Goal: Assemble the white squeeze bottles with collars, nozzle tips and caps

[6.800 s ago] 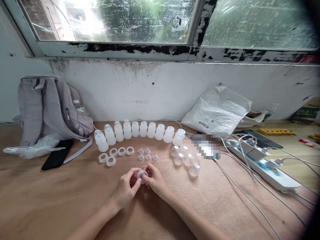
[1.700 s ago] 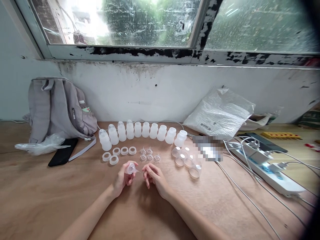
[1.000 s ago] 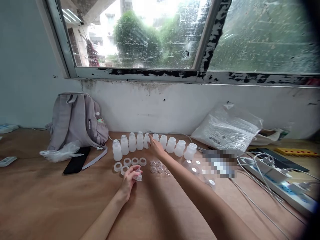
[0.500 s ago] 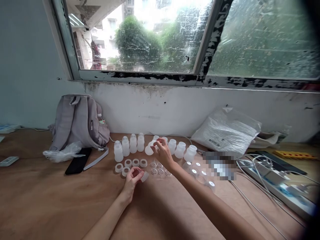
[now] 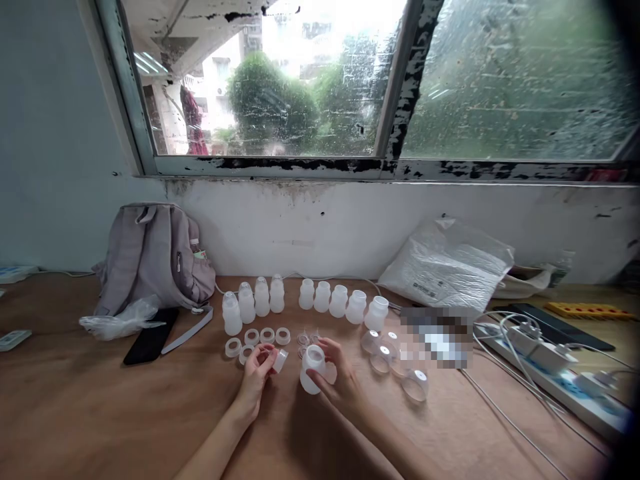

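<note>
Probable collar [image 5: 281,361] in left hand [image 5: 256,379]

Left hand [image 5: 257,377] pinches while right hand [image 5: 341,379] curls wider.

No legible text. Printed label [image 5: 428,291] on plastic mailer bag [image 5: 450,263] and green-white bottle label [image 5: 201,255] in backpack [image 5: 157,257] pocket: too small.

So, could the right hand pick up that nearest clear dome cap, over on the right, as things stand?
Probably not straight away: the right hand has a frosted bottle in its grip. With the hand free, likely yes, since nothing stands between it and the clear dome cap.
</note>
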A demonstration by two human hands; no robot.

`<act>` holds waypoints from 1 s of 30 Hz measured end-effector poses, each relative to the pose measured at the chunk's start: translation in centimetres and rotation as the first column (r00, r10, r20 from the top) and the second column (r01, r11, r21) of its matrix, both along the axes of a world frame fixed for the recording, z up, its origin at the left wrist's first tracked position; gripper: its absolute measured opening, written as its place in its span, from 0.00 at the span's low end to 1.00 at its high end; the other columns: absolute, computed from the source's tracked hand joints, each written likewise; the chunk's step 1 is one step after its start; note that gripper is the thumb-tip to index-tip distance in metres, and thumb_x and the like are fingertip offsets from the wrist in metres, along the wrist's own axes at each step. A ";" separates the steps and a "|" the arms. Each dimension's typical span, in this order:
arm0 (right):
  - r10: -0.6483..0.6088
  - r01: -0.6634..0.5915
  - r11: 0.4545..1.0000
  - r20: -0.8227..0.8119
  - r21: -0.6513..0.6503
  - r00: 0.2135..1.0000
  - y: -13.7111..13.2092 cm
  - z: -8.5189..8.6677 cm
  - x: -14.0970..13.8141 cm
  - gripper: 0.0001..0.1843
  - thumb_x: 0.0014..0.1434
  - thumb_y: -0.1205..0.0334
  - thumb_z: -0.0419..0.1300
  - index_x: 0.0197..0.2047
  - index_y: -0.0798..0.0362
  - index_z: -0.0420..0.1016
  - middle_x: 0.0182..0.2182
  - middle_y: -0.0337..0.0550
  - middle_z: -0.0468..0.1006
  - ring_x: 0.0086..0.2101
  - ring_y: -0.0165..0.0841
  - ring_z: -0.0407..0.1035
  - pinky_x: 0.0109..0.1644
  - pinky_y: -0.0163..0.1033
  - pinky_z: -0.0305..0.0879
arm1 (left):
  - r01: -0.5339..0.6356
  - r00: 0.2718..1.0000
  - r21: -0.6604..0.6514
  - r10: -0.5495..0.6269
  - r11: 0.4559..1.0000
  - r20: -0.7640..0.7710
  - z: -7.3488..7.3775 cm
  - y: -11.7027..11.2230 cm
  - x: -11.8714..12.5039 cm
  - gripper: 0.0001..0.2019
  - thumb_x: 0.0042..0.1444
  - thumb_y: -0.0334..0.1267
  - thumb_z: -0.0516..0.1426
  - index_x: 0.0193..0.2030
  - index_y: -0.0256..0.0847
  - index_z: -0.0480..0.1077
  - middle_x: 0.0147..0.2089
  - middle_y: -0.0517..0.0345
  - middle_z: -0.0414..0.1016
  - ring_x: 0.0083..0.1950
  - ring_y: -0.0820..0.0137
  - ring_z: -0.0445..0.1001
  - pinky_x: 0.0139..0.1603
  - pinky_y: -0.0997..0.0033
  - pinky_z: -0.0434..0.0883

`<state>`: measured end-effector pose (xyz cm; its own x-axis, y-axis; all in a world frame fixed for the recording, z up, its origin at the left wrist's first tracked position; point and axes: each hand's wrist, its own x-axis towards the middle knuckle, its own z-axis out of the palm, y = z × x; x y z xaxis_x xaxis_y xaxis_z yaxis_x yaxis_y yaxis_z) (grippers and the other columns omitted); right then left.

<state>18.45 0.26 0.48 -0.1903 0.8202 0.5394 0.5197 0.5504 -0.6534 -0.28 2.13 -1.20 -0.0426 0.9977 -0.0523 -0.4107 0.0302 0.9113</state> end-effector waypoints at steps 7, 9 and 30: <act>0.074 -0.070 0.980 0.019 -0.187 0.997 -0.9 -0.9 -0.2 0.20 0.50 0.61 0.58 0.47 0.52 0.62 0.39 0.45 0.71 0.40 0.37 0.66 0.44 0.39 0.63 | 0.040 0.999 0.039 -0.042 0.998 0.034 0.5 -0.6 0.4 0.14 0.45 0.42 0.61 0.37 0.37 0.71 0.35 0.54 0.71 0.36 0.71 0.68 0.37 0.75 0.66; 0.039 -0.026 0.983 0.069 -0.183 0.997 -1.0 -0.4 0.2 0.21 0.50 0.61 0.58 0.49 0.51 0.63 0.40 0.45 0.69 0.41 0.38 0.65 0.46 0.40 0.62 | 0.057 0.998 0.036 -0.059 0.998 0.038 0.6 -0.7 0.5 0.15 0.45 0.43 0.60 0.37 0.36 0.72 0.34 0.53 0.71 0.35 0.70 0.69 0.37 0.74 0.66; 0.077 -0.063 0.990 0.108 -0.124 0.991 -1.3 0.6 1.9 0.23 0.45 0.67 0.60 0.47 0.47 0.67 0.40 0.44 0.65 0.42 0.38 0.61 0.47 0.43 0.60 | 0.085 0.957 0.005 -0.080 0.996 -0.279 1.3 -1.4 1.3 0.18 0.41 0.52 0.59 0.26 0.38 0.66 0.21 0.63 0.64 0.21 0.77 0.61 0.20 0.79 0.59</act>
